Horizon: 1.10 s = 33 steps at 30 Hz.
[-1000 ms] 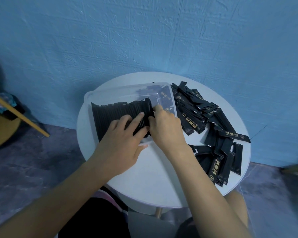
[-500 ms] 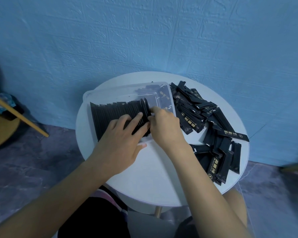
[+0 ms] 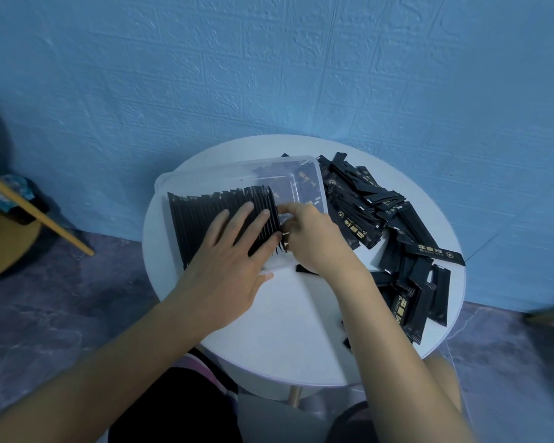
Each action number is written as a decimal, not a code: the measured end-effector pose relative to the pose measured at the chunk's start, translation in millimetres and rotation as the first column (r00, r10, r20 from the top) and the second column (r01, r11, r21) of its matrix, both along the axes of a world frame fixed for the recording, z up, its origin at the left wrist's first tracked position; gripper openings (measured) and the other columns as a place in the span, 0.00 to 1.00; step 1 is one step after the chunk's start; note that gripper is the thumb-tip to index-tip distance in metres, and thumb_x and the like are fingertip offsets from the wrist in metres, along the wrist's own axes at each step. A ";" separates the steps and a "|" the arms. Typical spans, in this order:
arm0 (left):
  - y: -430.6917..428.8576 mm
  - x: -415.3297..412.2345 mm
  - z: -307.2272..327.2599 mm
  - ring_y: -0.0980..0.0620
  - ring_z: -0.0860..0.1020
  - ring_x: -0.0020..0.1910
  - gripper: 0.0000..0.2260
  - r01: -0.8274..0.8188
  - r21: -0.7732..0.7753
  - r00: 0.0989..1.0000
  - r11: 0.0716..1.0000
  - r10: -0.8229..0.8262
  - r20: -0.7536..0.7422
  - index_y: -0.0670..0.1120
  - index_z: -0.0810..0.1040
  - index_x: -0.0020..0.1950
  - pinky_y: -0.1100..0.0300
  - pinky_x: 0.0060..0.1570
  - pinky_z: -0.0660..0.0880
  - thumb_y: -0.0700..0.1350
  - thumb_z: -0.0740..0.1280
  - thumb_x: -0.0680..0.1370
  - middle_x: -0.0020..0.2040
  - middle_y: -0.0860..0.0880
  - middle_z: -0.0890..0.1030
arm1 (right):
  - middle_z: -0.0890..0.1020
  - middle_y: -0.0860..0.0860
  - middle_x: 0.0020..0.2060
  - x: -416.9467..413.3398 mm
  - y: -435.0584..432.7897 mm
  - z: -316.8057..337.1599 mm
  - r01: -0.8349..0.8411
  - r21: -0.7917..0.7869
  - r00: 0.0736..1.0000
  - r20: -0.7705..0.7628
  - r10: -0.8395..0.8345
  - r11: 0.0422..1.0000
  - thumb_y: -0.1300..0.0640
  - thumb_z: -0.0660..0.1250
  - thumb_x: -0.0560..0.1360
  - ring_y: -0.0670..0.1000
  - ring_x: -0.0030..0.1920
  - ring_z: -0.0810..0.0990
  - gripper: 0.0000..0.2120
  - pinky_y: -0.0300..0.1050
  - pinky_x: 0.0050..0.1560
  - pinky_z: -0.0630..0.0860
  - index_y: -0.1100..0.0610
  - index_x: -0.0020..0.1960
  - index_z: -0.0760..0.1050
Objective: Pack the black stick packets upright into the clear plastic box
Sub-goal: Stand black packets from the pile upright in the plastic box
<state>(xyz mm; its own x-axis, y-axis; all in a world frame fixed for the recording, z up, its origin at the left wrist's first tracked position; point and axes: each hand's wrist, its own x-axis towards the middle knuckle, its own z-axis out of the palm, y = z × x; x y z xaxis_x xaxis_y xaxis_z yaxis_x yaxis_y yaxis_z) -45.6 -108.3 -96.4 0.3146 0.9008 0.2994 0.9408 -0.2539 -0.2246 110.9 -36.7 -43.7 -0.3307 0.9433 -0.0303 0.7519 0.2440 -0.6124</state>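
Head view puts me, by my reckoning, somewhat past the halfway mark. A dense row (image 3: 211, 212) of black sticks stands on edge in the clear plastic box (image 3: 279, 182), which sits on the left part of the table. The row fills the box from its left wall across most of its length, and only the right end shows bare plastic. My left hand (image 3: 227, 260) lies flat on the row with its fingers straight and spread, pressing the sticks over towards the left. My right hand (image 3: 314, 241) is curled at the row's right end, thumb and fingers pinching a packet (image 3: 284, 243) that stands against the last of the sticks; how deep it sits in the box I cannot tell. What is left is plenty: loose black stick packets (image 3: 365, 206) lie heaped just beside the box's right wall, and a second heap (image 3: 410, 292) sprawls nearer the table's right edge. I doubt the remaining gap takes them all. The surface is a small round white table (image 3: 285, 330) pushed up close to a blue wall (image 3: 269, 75) with a raised brick pattern, over a dark mottled floor (image 3: 45, 314). A wooden stick (image 3: 36, 212) slants in at the far left.
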 end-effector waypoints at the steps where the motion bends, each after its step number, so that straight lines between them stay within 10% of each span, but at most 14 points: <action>1: 0.7 -0.5 0.2 0.37 0.60 0.79 0.26 0.004 -0.010 1.000 1.000 -0.004 -0.009 0.46 0.71 0.76 0.37 0.76 0.57 0.56 0.64 0.80 0.80 0.40 0.63 | 0.86 0.52 0.48 0.8 0.1 0.3 -0.004 -0.004 1.000 -0.010 0.004 1.000 0.64 0.57 0.79 0.56 0.49 0.83 0.21 0.51 0.57 0.77 0.48 0.68 0.74; 12: 14.4 -4.3 15.1 0.37 0.68 0.69 0.27 0.068 -0.042 0.997 0.997 -0.070 -0.038 0.49 0.72 0.73 0.42 0.72 0.61 0.59 0.67 0.77 0.75 0.42 0.67 | 0.83 0.55 0.54 0.2 2.7 -1.8 0.007 -0.059 0.999 -0.044 -0.010 0.998 0.57 0.55 0.83 0.58 0.50 0.82 0.19 0.47 0.43 0.78 0.44 0.69 0.73; 33: 13.9 -5.7 10.5 0.37 0.66 0.72 0.28 0.055 -0.101 0.998 0.993 -0.058 -0.028 0.50 0.72 0.75 0.40 0.74 0.58 0.62 0.54 0.80 0.80 0.46 0.64 | 0.85 0.54 0.49 2.0 -2.5 -0.2 0.019 -0.072 0.999 -0.044 -0.022 0.997 0.56 0.59 0.83 0.58 0.52 0.83 0.14 0.52 0.58 0.79 0.49 0.66 0.77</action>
<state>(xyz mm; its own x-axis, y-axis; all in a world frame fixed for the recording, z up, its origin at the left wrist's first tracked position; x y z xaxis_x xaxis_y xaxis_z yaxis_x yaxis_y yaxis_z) -51.4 -94.4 -85.9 0.3731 0.9063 0.1984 0.9175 -0.3288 -0.2237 113.0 -39.2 -43.9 -0.3135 0.9460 -0.0831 0.7277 0.1831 -0.6610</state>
